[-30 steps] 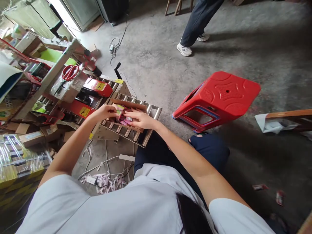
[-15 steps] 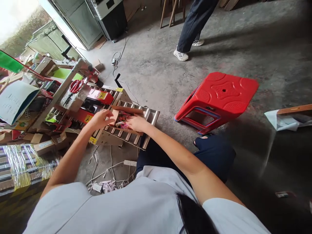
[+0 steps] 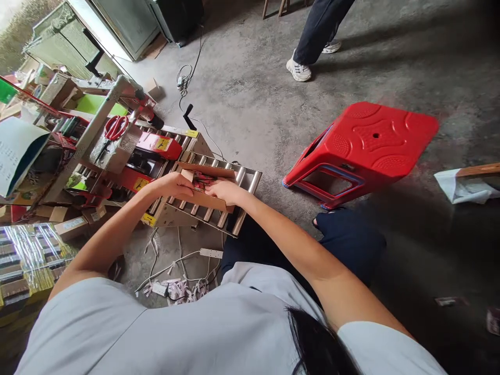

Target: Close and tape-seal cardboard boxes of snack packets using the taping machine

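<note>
An open cardboard box [image 3: 213, 200] with raised flaps sits on the roller conveyor [image 3: 246, 200]. Inside it lie reddish and pink packed items [image 3: 201, 180], too small to name. At the box's left end, my left hand [image 3: 176, 186] is closed on the cardboard edge, thumb toward me. My right hand [image 3: 226, 191] reaches over the near right side, its fingers stretched out onto the contents; the fingertips are partly hidden in the box.
Left of the box stands a red carton-sealing machine [image 3: 156, 143] with scissors [image 3: 116, 127] on top. A red plastic stool [image 3: 375, 138] stands at right. Cables and a power strip [image 3: 211, 253] lie below the conveyor. Another person's legs [image 3: 320, 31] are beyond.
My left hand has come down from above the box's left end onto its edge. My right hand stays in the box, its fingers now less visible. The whole view has shifted slightly.
</note>
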{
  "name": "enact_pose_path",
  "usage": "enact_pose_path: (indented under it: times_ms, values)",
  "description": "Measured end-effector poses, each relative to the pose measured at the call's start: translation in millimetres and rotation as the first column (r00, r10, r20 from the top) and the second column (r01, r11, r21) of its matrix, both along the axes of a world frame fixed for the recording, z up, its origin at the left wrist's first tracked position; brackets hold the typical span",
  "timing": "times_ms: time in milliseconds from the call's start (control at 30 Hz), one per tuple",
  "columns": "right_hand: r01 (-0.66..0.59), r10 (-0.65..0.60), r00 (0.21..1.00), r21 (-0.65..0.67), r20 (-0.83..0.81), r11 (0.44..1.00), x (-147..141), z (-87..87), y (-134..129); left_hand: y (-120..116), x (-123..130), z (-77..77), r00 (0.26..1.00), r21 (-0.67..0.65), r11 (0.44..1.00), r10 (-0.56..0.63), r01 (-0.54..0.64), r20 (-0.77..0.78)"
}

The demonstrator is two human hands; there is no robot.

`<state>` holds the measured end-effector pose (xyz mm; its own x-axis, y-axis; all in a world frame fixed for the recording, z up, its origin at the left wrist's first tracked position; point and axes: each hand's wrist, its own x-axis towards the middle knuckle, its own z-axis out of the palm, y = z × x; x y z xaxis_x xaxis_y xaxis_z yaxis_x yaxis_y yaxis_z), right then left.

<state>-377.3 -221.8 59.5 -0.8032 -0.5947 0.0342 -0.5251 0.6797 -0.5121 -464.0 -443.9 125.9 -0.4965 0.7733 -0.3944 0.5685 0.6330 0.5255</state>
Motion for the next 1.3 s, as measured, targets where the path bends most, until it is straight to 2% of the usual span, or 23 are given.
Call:
enact_pose_path:
  times_ms: [67, 133, 200, 300, 367, 433, 500, 567, 600, 700, 767, 833, 900, 967, 1067, 1133, 1167, 1233, 1267, 1300]
  values:
    - [-0.014, 0.018, 0.997, -0.061, 0.074, 0.998, -0.1, -0.6, 5.2, 0.6, -2.5, -11.2, 0.99, 0.123, 0.986, 0.123, -0.113, -0.071]
    - [0.036, -0.015, 0.993, -0.183, 0.117, 0.982, 5.0, 0.0, 9.5, 0.0, -1.4, -25.0, 0.936, 0.213, 0.953, 0.265, -0.216, -0.233]
    - [0.119, -0.086, 0.989, -0.321, 0.117, 0.94, 14.2, 5.7, 13.2, 0.2, -1.0, -38.0, 0.863, 0.211, 0.938, 0.337, -0.274, -0.376]
    - [0.235, -0.25, 0.968, -0.422, 0.019, 0.876, 26.1, 29.0, 18.4, 4.0, -4.1, -50.1, 0.831, 0.128, 0.941, 0.337, -0.313, -0.442]
    - [0.332, -0.396, 0.915, -0.412, -0.077, 0.848, 26.9, 48.0, 20.5, 6.9, -4.0, -51.8, 0.831, 0.102, 0.942, 0.331, -0.321, -0.446]
    - [0.417, -0.471, 0.876, -0.321, -0.108, 0.85, 23.1, 59.6, 19.3, 8.1, 4.7, -50.7, 0.804, 0.121, 0.927, 0.37, -0.356, -0.465]
    - [0.456, -0.472, 0.88, -0.175, -0.062, 0.873, 18.8, 59.0, 14.7, 7.2, 24.3, -51.0, 0.71, 0.228, 0.878, 0.476, -0.422, -0.519]
    - [0.467, -0.472, 0.88, -0.088, -0.045, 0.88, 16.8, 49.4, 8.9, 5.2, 49.6, -55.6, 0.624, 0.357, 0.836, 0.549, -0.417, -0.556]
    - [0.476, -0.481, 0.874, -0.078, -0.066, 0.876, 16.9, 43.8, 6.5, 4.4, 61.5, -59.3, 0.623, 0.4, 0.836, 0.547, -0.376, -0.559]
    - [0.488, -0.493, 0.854, -0.077, -0.166, 0.87, 19.4, 33.6, 3.6, 5.9, 83.1, -69.7, 0.733, 0.417, 0.884, 0.425, -0.211, -0.53]
    - [0.472, -0.473, 0.864, -0.047, -0.175, 0.88, 19.9, 35.0, 5.0, 10.9, 82.3, -71.8, 0.772, 0.375, 0.917, 0.337, -0.138, -0.539]
    - [0.448, -0.446, 0.882, -0.023, -0.151, 0.894, 18.8, 39.5, 6.4, 17.9, 72.5, -69.3, 0.78, 0.278, 0.957, 0.236, -0.084, -0.579]
    - [0.44, -0.439, 0.889, -0.02, -0.135, 0.898, 19.3, 42.1, 5.4, 24.3, 59.5, -65.0, 0.777, 0.153, 0.987, 0.14, -0.057, -0.614]
    - [0.443, -0.443, 0.886, -0.034, -0.14, 0.896, 25.6, 39.3, 0.7, 27.9, 50.4, -62.4, 0.77, 0.074, 0.995, 0.101, -0.07, -0.63]
    - [0.403, -0.405, 0.895, -0.049, -0.188, 0.914, 47.7, 24.4, -10.0, 27.0, 57.6, -67.4, 0.735, 0.123, 0.985, 0.17, -0.119, -0.656]
    - [0.373, -0.375, 0.902, -0.051, -0.212, 0.926, 63.7, 11.9, -16.0, 26.1, 79.0, -77.6, 0.65, 0.265, 0.943, 0.33, -0.199, -0.685]
    - [0.359, -0.362, 0.909, -0.052, -0.207, 0.932, 69.3, 6.7, -18.0, 27.0, 93.3, -83.7, 0.567, 0.368, 0.894, 0.446, -0.254, -0.693]
    - [0.338, -0.345, 0.924, -0.066, -0.166, 0.939, 72.9, 0.8, -19.3, 32.9, 123.6, -94.3, 0.391, 0.564, 0.76, 0.65, -0.323, -0.652]
    - [0.332, -0.34, 0.93, -0.079, -0.141, 0.94, 70.8, 0.3, -18.1, 38.3, 136.9, -97.7, 0.359, 0.614, 0.72, 0.694, -0.323, -0.624]
    - [0.322, -0.332, 0.936, -0.099, -0.114, 0.942, 66.6, 1.1, -15.6, 45.1, 147.6, -99.3, 0.385, 0.625, 0.718, 0.694, -0.306, -0.609]
